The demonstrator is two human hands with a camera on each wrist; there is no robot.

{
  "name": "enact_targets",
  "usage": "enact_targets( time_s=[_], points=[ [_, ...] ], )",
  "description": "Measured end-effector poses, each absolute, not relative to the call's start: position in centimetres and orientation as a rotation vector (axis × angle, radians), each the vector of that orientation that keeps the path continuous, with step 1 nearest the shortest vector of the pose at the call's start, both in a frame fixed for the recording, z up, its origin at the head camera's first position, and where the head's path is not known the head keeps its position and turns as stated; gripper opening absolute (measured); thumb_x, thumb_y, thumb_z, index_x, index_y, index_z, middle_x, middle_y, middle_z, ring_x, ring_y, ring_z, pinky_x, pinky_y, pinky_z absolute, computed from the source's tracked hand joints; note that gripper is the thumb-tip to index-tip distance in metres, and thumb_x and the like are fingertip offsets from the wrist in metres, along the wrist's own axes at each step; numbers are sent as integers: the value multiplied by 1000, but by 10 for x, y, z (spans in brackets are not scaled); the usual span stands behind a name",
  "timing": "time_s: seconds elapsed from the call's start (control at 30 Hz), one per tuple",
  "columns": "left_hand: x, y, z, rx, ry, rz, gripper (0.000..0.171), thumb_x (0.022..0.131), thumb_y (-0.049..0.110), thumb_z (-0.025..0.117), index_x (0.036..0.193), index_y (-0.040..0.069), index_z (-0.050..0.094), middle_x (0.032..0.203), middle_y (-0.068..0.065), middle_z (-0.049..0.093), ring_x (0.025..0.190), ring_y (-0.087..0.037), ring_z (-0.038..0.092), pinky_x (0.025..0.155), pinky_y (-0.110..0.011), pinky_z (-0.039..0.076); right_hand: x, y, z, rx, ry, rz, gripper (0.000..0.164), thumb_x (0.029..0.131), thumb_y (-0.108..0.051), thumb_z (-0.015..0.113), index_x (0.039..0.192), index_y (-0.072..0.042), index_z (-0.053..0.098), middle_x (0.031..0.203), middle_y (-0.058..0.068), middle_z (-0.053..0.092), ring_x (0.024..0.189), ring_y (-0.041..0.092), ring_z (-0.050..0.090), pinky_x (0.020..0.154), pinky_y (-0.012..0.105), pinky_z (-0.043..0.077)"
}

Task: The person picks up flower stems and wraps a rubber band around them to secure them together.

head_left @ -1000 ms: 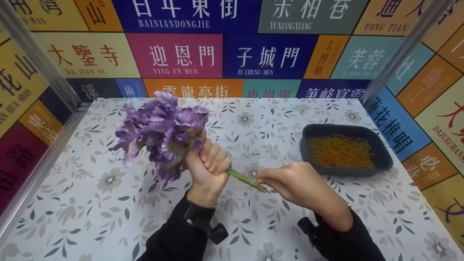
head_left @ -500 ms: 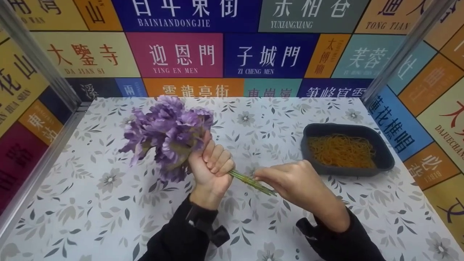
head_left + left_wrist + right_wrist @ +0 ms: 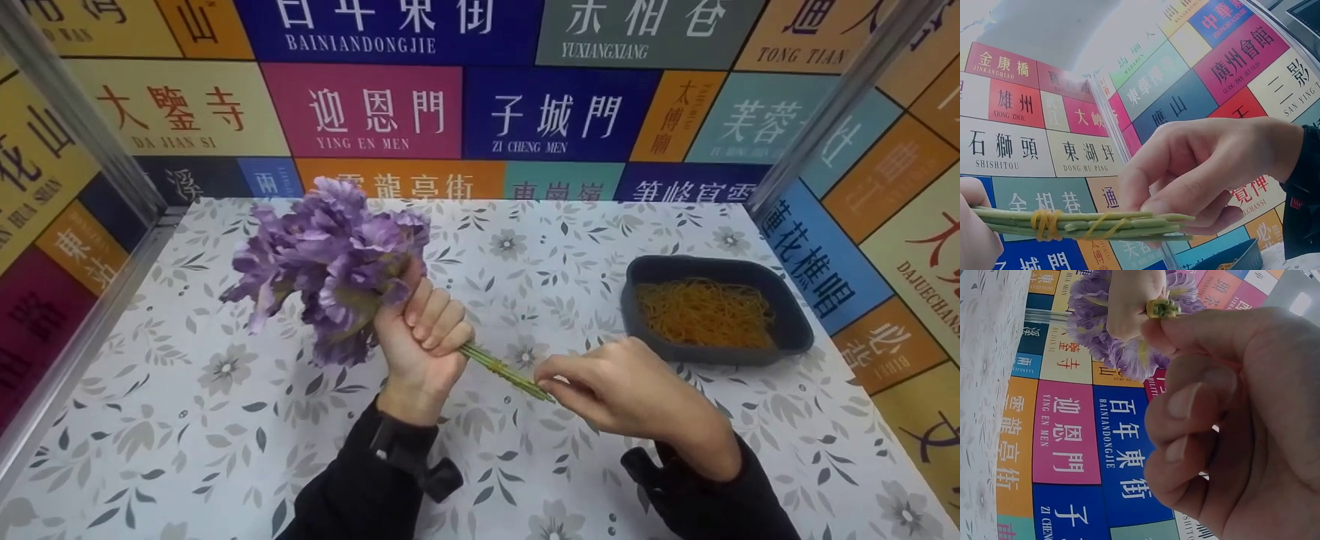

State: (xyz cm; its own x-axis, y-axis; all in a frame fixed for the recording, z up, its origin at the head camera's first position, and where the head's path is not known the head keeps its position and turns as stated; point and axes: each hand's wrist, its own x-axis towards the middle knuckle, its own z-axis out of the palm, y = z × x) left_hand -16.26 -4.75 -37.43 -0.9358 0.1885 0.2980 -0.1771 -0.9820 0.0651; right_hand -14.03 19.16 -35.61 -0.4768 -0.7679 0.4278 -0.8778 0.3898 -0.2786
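Observation:
A bunch of purple artificial flowers [image 3: 322, 262] is held above the table, blooms to the left. My left hand [image 3: 424, 349] grips it in a fist just below the blooms. Green stems [image 3: 1140, 226] stick out from that fist toward the right. A yellow rubber band [image 3: 1048, 225] winds round them in tight turns, with looser slanting strands nearer the cut ends. My right hand [image 3: 626, 386] pinches around the stem ends with thumb and forefinger; its other fingers [image 3: 1185, 405] are curled. Whether the fingertips also hold a band strand is hidden.
A dark grey tub [image 3: 787, 351] full of loose yellow rubber bands [image 3: 705, 313] stands at the right of the table. The floral-patterned tabletop [image 3: 225, 450] is bounded by panels [image 3: 360, 112] of coloured signs behind and at both sides.
Both hands and the flowers shifted slightly right, then back left and up a little. The right fingertips have moved slightly down toward the stem ends.

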Motion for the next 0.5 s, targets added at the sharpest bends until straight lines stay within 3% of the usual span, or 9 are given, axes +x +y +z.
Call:
enact_targets(
  time_s=[0.3, 0.5],
  points=[
    [-158, -48, -371, 498, 8, 2865, 53, 98, 20, 59, 58, 18, 24, 46, 8, 24, 40, -5, 15, 37, -16, 14, -144, 183, -365, 1452, -2291, 608, 7, 98, -22, 68, 101, -22, 74, 64, -16, 60, 47, -5, 42, 43, 13, 34],
    [-158, -39, -376, 488, 162, 2852, 53, 91, 22, 66, 58, 17, 26, 48, 7, 22, 41, -5, 14, 38, -16, 15, -145, 181, -367, 1446, -2224, 562, 5, 98, -21, 68, 99, -19, 72, 64, -14, 61, 46, -1, 43, 41, 14, 33]
  ],
)
